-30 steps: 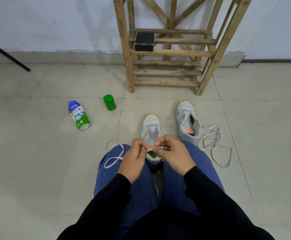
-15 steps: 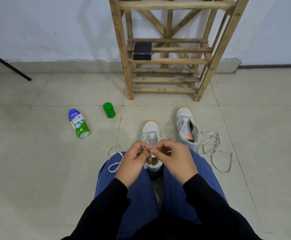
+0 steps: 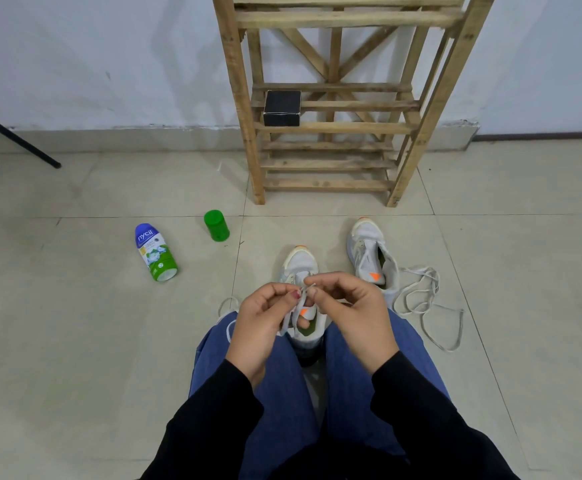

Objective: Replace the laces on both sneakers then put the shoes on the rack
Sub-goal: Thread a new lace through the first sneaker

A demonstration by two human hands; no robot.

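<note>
Lace (image 3: 294, 312) | pinched between left hand (image 3: 261, 318) and right hand (image 3: 355, 317) fingers (image 3: 312, 292) | over sneaker (image 3: 300, 262)

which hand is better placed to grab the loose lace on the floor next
Right hand, probably. The loose lace lies on the floor on that side, beside the second sneaker; the left hand would have to cross over the near sneaker. Both pinch the threaded lace.

The tiled floor (image 3: 75, 341) bears a rack (image 3: 327, 164), left sneaker (image 3: 300, 261), right sneaker (image 3: 365, 244), loose lace (image 3: 421, 296), bottle (image 3: 156, 252), green cap (image 3: 216, 225).
</note>
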